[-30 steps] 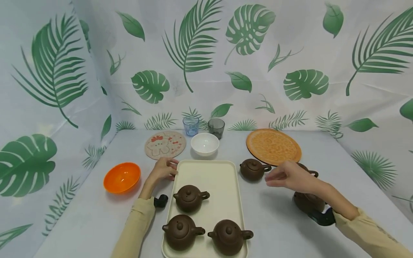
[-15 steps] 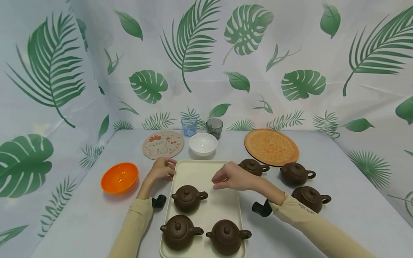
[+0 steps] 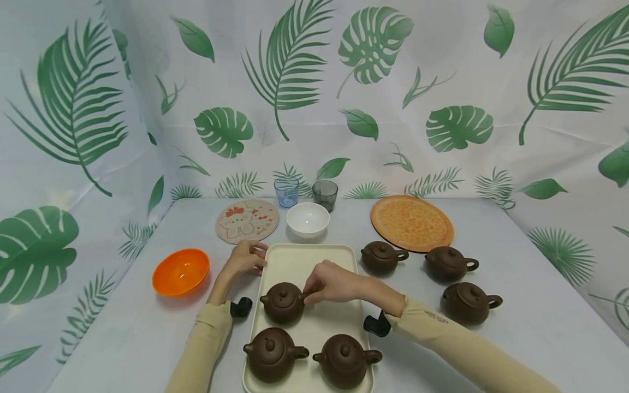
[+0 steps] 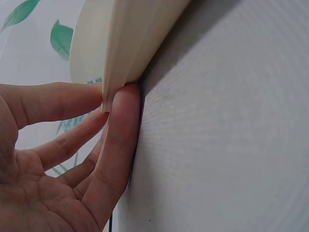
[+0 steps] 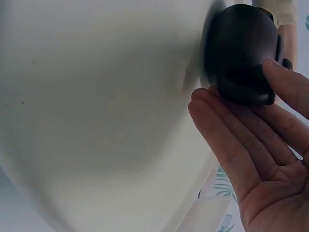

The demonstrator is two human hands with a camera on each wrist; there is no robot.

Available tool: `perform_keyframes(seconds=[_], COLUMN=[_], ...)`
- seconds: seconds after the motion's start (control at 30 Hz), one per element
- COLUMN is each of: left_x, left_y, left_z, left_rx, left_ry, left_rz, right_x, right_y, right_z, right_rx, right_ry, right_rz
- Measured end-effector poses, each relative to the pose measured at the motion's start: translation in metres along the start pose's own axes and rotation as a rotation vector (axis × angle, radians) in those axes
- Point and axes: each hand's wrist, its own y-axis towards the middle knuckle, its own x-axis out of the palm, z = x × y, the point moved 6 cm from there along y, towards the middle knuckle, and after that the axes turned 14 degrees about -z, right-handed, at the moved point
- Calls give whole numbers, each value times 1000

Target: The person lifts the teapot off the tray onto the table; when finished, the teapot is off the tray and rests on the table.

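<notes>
My left hand (image 3: 244, 258) is at the far left corner of the cream tray (image 3: 290, 262). In the left wrist view, its thumb and fingers pinch the tray's rim (image 4: 118, 58). My right hand (image 3: 336, 283) reaches over the tray and holds the handle of a dark brown teapot (image 3: 282, 303). In the right wrist view, the thumb and fingertips lie on either side of that teapot's handle (image 5: 246, 87). Two more brown teapots stand near the tray's front: one at left (image 3: 270, 357), one at right (image 3: 341, 361).
Right of the tray stand three brown teapots (image 3: 382, 258), (image 3: 447, 265), (image 3: 469, 305). An orange bowl (image 3: 181, 273) sits at left. Behind are a white bowl (image 3: 308, 221), a blue glass (image 3: 286, 194), a grey glass (image 3: 325, 195), a patterned round mat (image 3: 247, 221) and an orange round mat (image 3: 411, 225).
My right hand has moved left from the teapots on the table, across the tray, to the handle of the far teapot on it. My left hand stays at the tray's rim.
</notes>
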Motion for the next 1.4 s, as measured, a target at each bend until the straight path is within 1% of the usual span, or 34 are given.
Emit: perform_keyframes(seconds=[0.2,0.3,0.4,0.53,0.63,0.8,0.9,0.97,1.07,1.17,1.3,1.4], left_x=[0,0,0,1,2,2,2,2,2,2,1,1], left_y=[-1,0,0,1,2,3,4,4,4,2,0,-1], left_z=[-2,-3,-3,-2,-2,-1,0,1,1,1,-1,-1], left_rx=[0,4,11,7,6,9,24,33,35,26,21,27], left_ry=[-14,-13,-8,-14,-20,-10,1,-4,-6,-9,-15,-16], left_rz=[-2,0,5,8,5,-1,-7,-8,-14,-13,-8,-5], right_x=[1,1,0,-5,-10,-20,-28,-34,-40,-41,-37,-31], right_y=[2,2,0,-5,-13,-37,-57,-72,-96,-121,-148,-163], right_z=[-1,-2,-3,-3,-3,-1,5,11,21,30,41,49], right_rx=[11,18,0,-18,-7,16,34,56,82,104,131,141], right_ry=[-16,-28,-55,-73,-40,76,130,147,147,137,128,120], right_rz=[9,28,63,113,124,131,160,188,223,242,252,256])
